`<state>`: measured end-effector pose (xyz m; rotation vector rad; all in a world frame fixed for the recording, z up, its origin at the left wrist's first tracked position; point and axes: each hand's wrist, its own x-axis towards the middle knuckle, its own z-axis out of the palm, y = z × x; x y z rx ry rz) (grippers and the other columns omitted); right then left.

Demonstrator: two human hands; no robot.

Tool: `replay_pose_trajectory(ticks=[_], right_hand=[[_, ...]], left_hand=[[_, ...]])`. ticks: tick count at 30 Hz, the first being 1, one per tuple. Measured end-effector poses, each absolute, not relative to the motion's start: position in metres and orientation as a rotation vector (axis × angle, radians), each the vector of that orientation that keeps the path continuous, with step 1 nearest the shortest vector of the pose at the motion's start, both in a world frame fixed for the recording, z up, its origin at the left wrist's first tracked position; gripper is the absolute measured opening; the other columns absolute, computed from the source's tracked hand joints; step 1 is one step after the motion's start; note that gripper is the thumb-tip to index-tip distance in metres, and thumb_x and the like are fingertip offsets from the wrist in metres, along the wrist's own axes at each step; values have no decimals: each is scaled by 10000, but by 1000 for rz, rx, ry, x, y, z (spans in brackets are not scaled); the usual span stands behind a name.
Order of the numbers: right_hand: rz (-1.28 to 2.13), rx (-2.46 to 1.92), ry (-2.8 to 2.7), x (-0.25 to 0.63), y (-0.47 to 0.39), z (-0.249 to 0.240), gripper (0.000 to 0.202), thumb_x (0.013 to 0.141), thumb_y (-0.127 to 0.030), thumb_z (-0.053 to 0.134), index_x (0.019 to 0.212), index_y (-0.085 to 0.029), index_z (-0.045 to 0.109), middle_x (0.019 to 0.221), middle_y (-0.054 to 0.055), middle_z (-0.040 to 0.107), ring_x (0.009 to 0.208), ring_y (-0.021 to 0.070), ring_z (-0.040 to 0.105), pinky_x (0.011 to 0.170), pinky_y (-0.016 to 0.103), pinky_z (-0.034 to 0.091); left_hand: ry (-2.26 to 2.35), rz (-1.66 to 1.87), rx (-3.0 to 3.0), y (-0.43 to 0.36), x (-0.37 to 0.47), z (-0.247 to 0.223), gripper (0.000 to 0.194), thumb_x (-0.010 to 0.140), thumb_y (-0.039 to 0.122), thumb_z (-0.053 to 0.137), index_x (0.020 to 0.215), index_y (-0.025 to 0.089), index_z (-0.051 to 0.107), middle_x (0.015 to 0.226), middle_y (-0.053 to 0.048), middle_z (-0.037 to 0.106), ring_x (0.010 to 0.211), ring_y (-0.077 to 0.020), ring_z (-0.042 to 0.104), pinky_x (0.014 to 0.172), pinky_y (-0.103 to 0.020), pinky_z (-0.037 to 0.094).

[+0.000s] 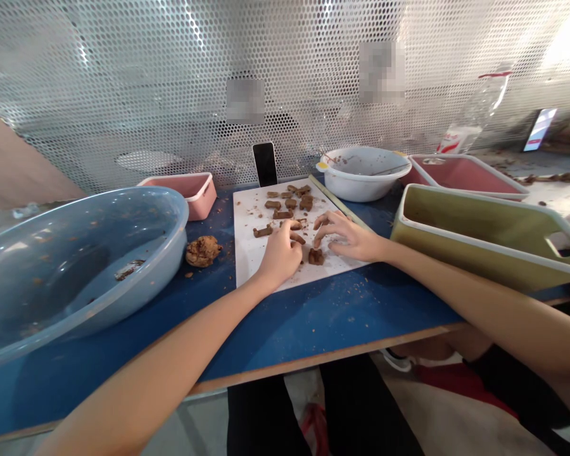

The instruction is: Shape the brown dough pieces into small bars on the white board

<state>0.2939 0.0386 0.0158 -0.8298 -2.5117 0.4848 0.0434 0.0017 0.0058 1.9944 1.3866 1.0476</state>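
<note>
Several small brown clay-like pieces lie on a white board (247, 253) on the blue table. My left hand (284, 252) is over the middle of the board with its fingers apart and curved, beside a brown piece near its fingertips. Facing it from the right, my right hand (344, 237) has its fingers spread and bent, with nothing visible between them. A small brown block (316, 256) sits on the board just below and between my hands. Farther back are more brown pieces (283, 215) in loose rows.
A large blue basin (166, 278) and a brown lump (202, 251) are at the left. A pink box (202, 196), a phone (265, 164) and a white bowl (361, 183) stand behind. Green (479, 244) and pink (470, 174) bins and a bottle (477, 117) are right.
</note>
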Motion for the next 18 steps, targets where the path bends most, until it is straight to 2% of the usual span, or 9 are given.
replay_pose_trajectory(ticks=[9,18], right_hand=[[592,-867,-2489,294,42,13,285,923,-226,639,1122,-302,830,1373,95,611,1415,362,553,1289,672,368],[642,-876,-2468,293,44,10,283,902,-216,656,1101,-304,838,1357,76,621,1397,335,571,1316,632,370]], left_hand=[[1400,1043,2004,2,43,4,522,913,-39,521,1363,191,649,1117,-105,825,1142,-295,751,1022,-461,569],[1405,1043,1984,0,44,8,514,902,-49,531,1331,203,657,1087,-96,831,1169,-299,750,1061,-473,566]])
